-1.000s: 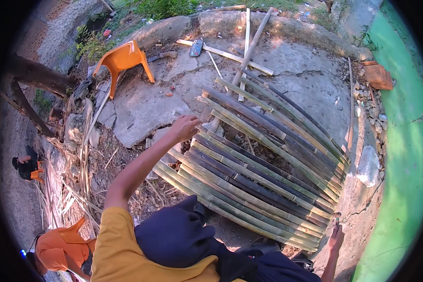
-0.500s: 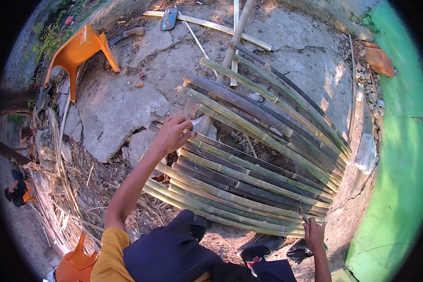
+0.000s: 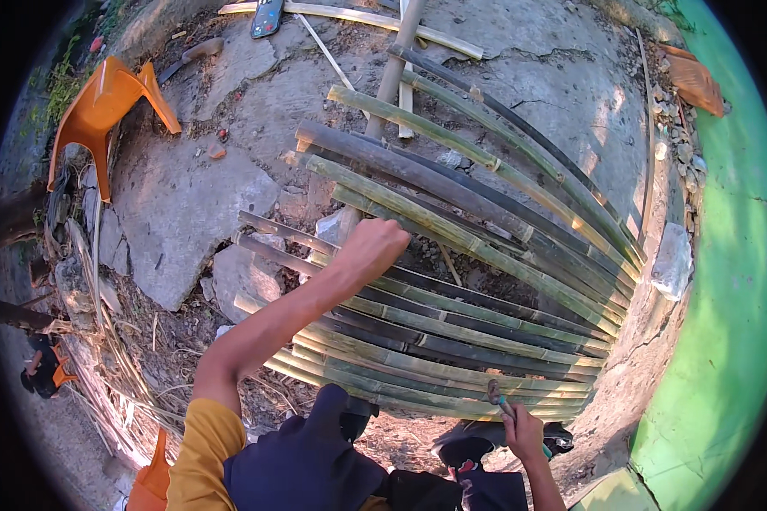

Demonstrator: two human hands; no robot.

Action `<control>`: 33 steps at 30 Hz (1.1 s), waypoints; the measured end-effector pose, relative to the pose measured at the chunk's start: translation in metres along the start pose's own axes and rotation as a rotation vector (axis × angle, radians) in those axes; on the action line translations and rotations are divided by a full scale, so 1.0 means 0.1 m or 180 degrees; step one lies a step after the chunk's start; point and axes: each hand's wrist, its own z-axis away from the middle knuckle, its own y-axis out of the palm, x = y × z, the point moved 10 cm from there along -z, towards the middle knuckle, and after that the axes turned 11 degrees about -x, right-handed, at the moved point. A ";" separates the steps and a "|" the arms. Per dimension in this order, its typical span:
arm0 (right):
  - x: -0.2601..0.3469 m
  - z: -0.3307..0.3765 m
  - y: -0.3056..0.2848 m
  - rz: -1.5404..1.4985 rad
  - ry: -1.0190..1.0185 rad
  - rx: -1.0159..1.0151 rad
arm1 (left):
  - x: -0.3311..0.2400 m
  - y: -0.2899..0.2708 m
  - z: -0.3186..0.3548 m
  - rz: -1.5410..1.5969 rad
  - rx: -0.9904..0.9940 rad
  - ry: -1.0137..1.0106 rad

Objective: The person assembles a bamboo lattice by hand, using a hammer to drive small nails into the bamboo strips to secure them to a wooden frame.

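Note:
Split and round bamboo poles, green and dark brown, lie side by side in a fan, their right ends close together. My left hand is closed at the gap between the upper and lower poles, right by the edge of a green pole. Its fingertips are turned away from view, so what they hold, if anything, is hidden. My right hand grips the green handle of a small hammer, whose head is over the nearest poles.
A thicker pole runs beneath the fan's far end. Pale strips and a phone lie beyond. To the left stand an orange plastic chair and a knife with a curved handle. A whitish block sits beside the green surface.
My left hand has moved right from the lower poles' left ends to the gap, its fingers now curled. My right hand has shifted left with the hammer. The whole view has shifted somewhat.

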 end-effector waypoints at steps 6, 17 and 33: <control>-0.33 0.24 -0.04 -0.0075 0.0350 -0.0189 | -0.23 0.18 -0.18 -0.0281 0.0126 0.0386; -0.23 0.42 0.10 -0.0113 0.0230 -0.0223 | -0.24 0.31 -0.21 -0.0512 0.0160 0.0560; -0.18 0.57 -0.04 -0.0077 0.0206 -0.0550 | -0.18 -0.39 -0.15 0.0246 0.0087 0.0669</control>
